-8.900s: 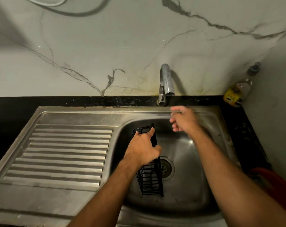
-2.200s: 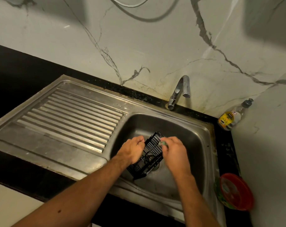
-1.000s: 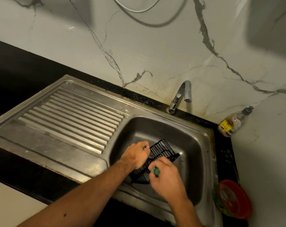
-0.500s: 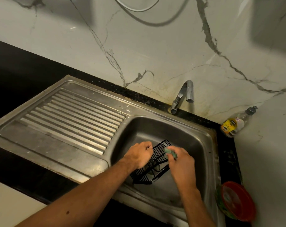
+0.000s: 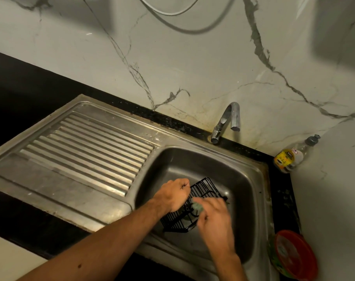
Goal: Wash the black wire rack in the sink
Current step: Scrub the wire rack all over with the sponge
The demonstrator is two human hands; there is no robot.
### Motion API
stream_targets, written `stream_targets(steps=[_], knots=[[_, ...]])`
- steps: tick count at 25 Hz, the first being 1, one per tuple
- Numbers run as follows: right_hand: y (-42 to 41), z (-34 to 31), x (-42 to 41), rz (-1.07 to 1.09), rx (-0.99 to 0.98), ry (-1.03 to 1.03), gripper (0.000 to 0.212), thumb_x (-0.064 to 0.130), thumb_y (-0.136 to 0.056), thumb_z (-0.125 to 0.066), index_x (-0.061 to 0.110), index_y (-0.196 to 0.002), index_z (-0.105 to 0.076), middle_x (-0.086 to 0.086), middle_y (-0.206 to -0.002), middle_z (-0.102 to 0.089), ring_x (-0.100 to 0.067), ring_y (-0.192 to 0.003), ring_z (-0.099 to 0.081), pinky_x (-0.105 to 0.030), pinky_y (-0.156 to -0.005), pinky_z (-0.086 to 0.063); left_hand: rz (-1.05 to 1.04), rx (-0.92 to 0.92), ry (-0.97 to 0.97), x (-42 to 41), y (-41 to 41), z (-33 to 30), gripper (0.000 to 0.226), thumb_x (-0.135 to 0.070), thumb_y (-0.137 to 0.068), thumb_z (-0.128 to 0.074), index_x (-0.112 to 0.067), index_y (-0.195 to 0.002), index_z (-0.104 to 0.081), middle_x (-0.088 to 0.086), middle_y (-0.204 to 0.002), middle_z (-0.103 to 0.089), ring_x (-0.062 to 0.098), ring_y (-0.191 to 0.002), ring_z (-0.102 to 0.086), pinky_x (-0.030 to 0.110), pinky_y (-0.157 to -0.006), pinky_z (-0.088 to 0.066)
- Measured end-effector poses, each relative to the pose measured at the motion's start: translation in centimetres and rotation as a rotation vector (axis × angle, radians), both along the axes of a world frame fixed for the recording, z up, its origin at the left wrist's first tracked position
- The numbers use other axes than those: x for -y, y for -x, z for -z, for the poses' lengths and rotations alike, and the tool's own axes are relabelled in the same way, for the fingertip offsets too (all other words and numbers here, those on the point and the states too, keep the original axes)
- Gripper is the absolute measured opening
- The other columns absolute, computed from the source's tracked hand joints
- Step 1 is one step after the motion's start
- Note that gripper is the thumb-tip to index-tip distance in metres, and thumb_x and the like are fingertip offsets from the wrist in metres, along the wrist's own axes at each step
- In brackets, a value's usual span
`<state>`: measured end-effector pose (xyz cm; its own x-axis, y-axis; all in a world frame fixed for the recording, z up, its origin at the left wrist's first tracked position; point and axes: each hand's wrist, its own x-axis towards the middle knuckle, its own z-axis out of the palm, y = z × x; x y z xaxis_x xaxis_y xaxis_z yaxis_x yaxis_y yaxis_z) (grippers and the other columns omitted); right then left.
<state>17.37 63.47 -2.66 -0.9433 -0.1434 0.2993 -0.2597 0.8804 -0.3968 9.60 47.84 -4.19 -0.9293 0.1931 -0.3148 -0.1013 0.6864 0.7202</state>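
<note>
A: Where is the black wire rack seen?

B: It is held tilted inside the sink basin, low in the bowl, toward 7 o'clock of the basin's middle. Its left edge is gripped by the left hand, whose fingers are curled round the wire.

A: And the right hand?

B: A small green scrubber is pinched in its fingers and pressed against the rack's near side (the hand is blurred, so the exact finger hold cannot be made out).

A: What else is noted?

B: A tap is mounted at 12 o'clock of the basin. A ribbed draining board is found at 9 o'clock. A soap bottle is leaned in the corner at 2 o'clock, and a red-lidded tub is set at 4 o'clock.
</note>
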Motion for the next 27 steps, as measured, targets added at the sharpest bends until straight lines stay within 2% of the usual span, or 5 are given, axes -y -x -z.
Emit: stream_targets(steps=[4,13,20,24,27], knots=[[2.1,-0.6,-1.7,0.213,0.075,0.127,0.039,0.0,-0.084,-0.069,0.021,-0.117,-0.073,0.002,-0.109,-0.07,-0.011,-0.095,-0.064,-0.027,-0.094,-0.052,0.004,0.005,0.009,0.1,0.3,0.2,0.026,-0.031,-0.094,-0.035,-0.026,-0.073,-0.048,-0.003,-0.07,-0.058,0.02,-0.069,-0.054,0.035,-0.065,-0.042],[-1.9,-0.8,0.8,-0.062,0.163,0.05,0.039,0.012,-0.081,-0.066,0.022,-0.118,-0.073,0.01,-0.121,-0.065,0.0,-0.108,-0.062,0.001,-0.1,-0.03,0.011,-0.01,-0.012,0.0,0.1,-0.1,0.027,-0.032,-0.094,-0.034,-0.022,-0.076,-0.052,0.001,-0.074,-0.062,0.022,-0.075,-0.059,0.043,-0.078,-0.052],[0.4,-1.6,0.9,-0.059,0.149,-0.03,0.014,0.012,-0.093,-0.063,0.017,-0.096,-0.075,0.004,-0.111,-0.07,-0.013,-0.095,-0.068,-0.032,-0.089,-0.056,0.051,-0.034,0.01,0.5,-0.8,-0.3,0.027,-0.033,-0.098,-0.032,-0.024,-0.078,-0.048,-0.001,-0.074,-0.055,0.018,-0.068,-0.048,0.045,-0.073,-0.05],[3.0,-1.9,-0.8,0.104,0.132,0.05,0.02,0.013,-0.094,-0.062,0.02,-0.109,-0.073,0.004,-0.108,-0.065,-0.006,-0.09,-0.06,-0.021,-0.092,-0.05,0.032,-0.043,0.007,0.6,-1.3,-0.2,0.026,-0.033,-0.099,-0.033,-0.027,-0.075,-0.044,-0.002,-0.074,-0.055,0.018,-0.069,-0.048,0.04,-0.069,-0.045],[0.7,-1.4,1.0,-0.129,0.176,0.027,0.03,0.005,-0.09,-0.063,0.019,-0.114,-0.073,0.004,-0.11,-0.063,-0.006,-0.091,-0.058,-0.018,-0.09,-0.05,0.015,-0.033,0.004,1.0,-1.1,-0.2,0.025,-0.037,-0.092,-0.032,-0.024,-0.077,-0.047,0.0,-0.072,-0.057,0.024,-0.073,-0.054,0.044,-0.076,-0.05]])
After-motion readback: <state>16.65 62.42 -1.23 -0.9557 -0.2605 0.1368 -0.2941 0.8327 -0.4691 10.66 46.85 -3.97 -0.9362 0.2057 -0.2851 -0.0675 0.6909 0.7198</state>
